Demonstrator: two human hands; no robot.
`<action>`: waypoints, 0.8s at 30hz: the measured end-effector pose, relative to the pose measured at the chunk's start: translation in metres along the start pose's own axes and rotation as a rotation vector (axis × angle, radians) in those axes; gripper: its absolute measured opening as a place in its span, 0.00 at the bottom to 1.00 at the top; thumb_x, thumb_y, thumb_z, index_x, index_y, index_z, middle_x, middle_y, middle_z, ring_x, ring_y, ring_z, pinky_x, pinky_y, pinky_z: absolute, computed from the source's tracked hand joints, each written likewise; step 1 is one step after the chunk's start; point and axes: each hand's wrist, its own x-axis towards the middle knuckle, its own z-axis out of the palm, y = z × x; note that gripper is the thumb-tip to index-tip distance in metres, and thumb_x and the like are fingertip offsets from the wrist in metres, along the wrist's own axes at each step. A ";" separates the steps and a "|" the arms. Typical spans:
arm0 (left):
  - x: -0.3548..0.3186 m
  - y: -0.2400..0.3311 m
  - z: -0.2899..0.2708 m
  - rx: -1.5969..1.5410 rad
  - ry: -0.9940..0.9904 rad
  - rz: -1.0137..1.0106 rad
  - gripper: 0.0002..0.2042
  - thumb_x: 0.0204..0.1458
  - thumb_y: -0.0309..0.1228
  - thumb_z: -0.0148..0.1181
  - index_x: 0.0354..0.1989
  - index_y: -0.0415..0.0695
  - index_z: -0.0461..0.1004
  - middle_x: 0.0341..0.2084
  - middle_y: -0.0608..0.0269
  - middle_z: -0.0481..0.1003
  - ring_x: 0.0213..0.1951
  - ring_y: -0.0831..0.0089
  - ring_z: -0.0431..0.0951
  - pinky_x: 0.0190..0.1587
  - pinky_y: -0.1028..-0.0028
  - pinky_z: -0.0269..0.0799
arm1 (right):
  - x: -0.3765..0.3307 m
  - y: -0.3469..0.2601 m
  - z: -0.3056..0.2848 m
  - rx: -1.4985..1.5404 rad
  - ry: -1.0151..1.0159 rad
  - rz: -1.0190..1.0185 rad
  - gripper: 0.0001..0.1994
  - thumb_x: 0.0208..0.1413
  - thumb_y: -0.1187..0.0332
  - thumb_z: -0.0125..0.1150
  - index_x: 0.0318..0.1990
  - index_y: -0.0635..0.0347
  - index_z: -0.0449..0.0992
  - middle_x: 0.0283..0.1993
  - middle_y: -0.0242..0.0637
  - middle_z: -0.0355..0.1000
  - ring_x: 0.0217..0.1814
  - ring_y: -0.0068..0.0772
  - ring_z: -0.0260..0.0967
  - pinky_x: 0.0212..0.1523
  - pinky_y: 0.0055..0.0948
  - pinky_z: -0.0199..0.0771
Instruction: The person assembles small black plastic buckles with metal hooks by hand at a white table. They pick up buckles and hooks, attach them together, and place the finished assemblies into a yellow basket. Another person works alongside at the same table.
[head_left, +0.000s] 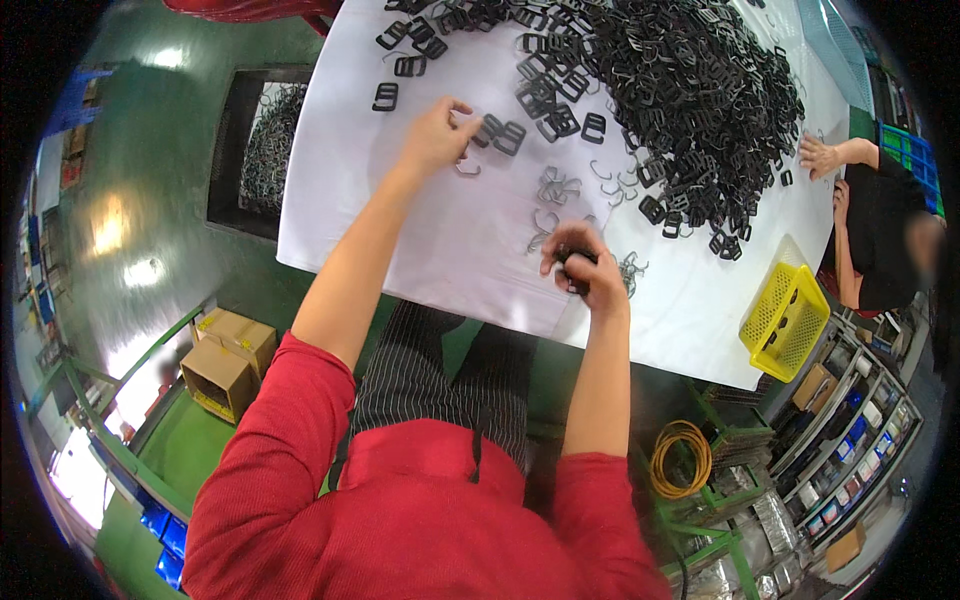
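On the white-covered table (430,230), my left hand (438,138) is reaching forward with thumb and index finger apart. Its fingertips come up against a slightly blurred pair of black strap buckles (508,138). My right hand (590,262) is nearer the front edge, its fingers curled around dark pieces that look like black buckles (577,284); how many is hidden. Thin bent wire pieces (558,186) lie in small clusters around the right hand. A large heap of black buckles (690,90) covers the far right, with loose ones (385,97) spread toward the left.
A yellow perforated basket (790,325) sits at the table's right corner. Another person's hand (820,156) rests on the right edge. Left of the table stands a dark crate (228,160) of wire pieces; cardboard boxes (225,365) are lower left. An orange coil (682,460) hangs lower right.
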 end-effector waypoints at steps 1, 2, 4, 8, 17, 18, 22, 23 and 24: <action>0.005 -0.004 0.008 0.214 0.079 0.111 0.15 0.47 0.35 0.61 0.38 0.38 0.67 0.23 0.55 0.73 0.22 0.64 0.75 0.28 0.68 0.70 | 0.016 0.000 -0.002 0.054 -0.038 -0.058 0.13 0.42 0.68 0.64 0.37 0.61 0.72 0.27 0.34 0.71 0.27 0.25 0.68 0.21 0.18 0.61; 0.010 -0.009 0.015 0.426 0.162 0.220 0.15 0.47 0.35 0.61 0.38 0.39 0.67 0.23 0.55 0.73 0.21 0.64 0.74 0.27 0.68 0.69 | 0.037 -0.004 -0.002 -0.102 0.041 -0.025 0.15 0.42 0.67 0.64 0.38 0.61 0.72 0.28 0.34 0.71 0.28 0.27 0.69 0.22 0.20 0.63; 0.019 -0.021 0.023 0.492 0.228 0.427 0.12 0.45 0.34 0.63 0.31 0.39 0.70 0.22 0.51 0.73 0.21 0.63 0.73 0.26 0.67 0.67 | 0.080 -0.010 0.005 -0.407 0.201 0.053 0.18 0.42 0.65 0.65 0.41 0.61 0.70 0.31 0.35 0.72 0.31 0.31 0.70 0.25 0.23 0.66; 0.011 -0.003 -0.007 0.141 -0.107 0.119 0.11 0.45 0.34 0.64 0.26 0.39 0.71 0.20 0.60 0.73 0.23 0.72 0.73 0.25 0.72 0.68 | 0.125 -0.006 0.042 -1.271 0.573 -0.190 0.17 0.42 0.63 0.66 0.38 0.61 0.72 0.34 0.39 0.73 0.33 0.40 0.71 0.32 0.33 0.69; -0.004 -0.022 -0.039 0.466 0.226 0.373 0.16 0.41 0.36 0.66 0.33 0.40 0.71 0.30 0.59 0.74 0.33 0.65 0.74 0.35 0.71 0.69 | 0.103 -0.003 0.018 -0.409 0.219 0.073 0.14 0.48 0.59 0.63 0.37 0.57 0.71 0.31 0.34 0.72 0.30 0.32 0.68 0.23 0.23 0.65; -0.006 -0.015 -0.025 0.523 0.235 0.384 0.17 0.41 0.37 0.67 0.35 0.40 0.71 0.31 0.57 0.74 0.35 0.62 0.74 0.37 0.69 0.69 | 0.093 -0.006 0.017 -0.195 0.198 -0.030 0.13 0.50 0.59 0.62 0.37 0.57 0.70 0.32 0.33 0.71 0.31 0.29 0.67 0.22 0.21 0.63; -0.007 0.001 0.010 0.648 0.081 0.349 0.17 0.42 0.34 0.65 0.38 0.40 0.69 0.33 0.55 0.73 0.35 0.55 0.73 0.36 0.66 0.69 | 0.086 -0.022 -0.001 0.086 0.337 -0.281 0.10 0.56 0.62 0.56 0.38 0.57 0.69 0.37 0.33 0.69 0.32 0.23 0.63 0.20 0.16 0.58; -0.003 0.000 0.011 0.588 0.013 0.288 0.16 0.43 0.33 0.64 0.39 0.40 0.69 0.33 0.57 0.73 0.33 0.58 0.73 0.35 0.67 0.69 | 0.097 -0.029 -0.010 -0.063 0.459 -0.231 0.11 0.53 0.62 0.58 0.38 0.58 0.70 0.36 0.34 0.70 0.32 0.26 0.66 0.22 0.20 0.62; 0.001 -0.001 0.010 0.529 -0.058 0.226 0.16 0.44 0.33 0.63 0.40 0.40 0.70 0.33 0.58 0.73 0.32 0.61 0.73 0.33 0.69 0.69 | 0.109 -0.035 -0.021 -0.210 0.581 -0.179 0.12 0.51 0.61 0.60 0.37 0.59 0.72 0.34 0.35 0.72 0.32 0.28 0.69 0.25 0.23 0.65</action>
